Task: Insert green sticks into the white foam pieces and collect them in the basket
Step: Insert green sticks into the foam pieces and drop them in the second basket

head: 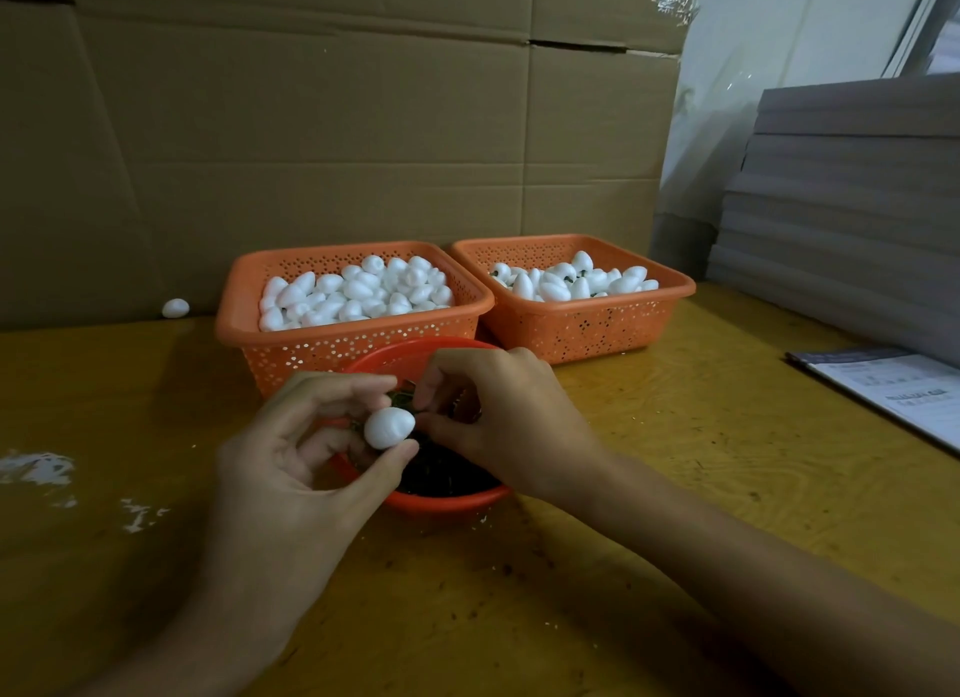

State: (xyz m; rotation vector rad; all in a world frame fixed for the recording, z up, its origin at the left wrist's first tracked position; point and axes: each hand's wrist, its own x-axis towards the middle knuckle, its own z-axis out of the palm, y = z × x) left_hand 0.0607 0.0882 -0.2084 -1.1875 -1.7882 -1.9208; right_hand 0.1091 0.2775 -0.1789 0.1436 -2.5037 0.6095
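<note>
Over the red bowl of dark green sticks on the desk, the left hand grasps a white foam egg between thumb and fingertips. The right hand pinches a green stick at the egg's tip.

You're in a small workshop or packing room: flattened cardboard boxes line the wall, grey boards are stacked beside your table, orange baskets hold heaps of foam pieces.
</note>
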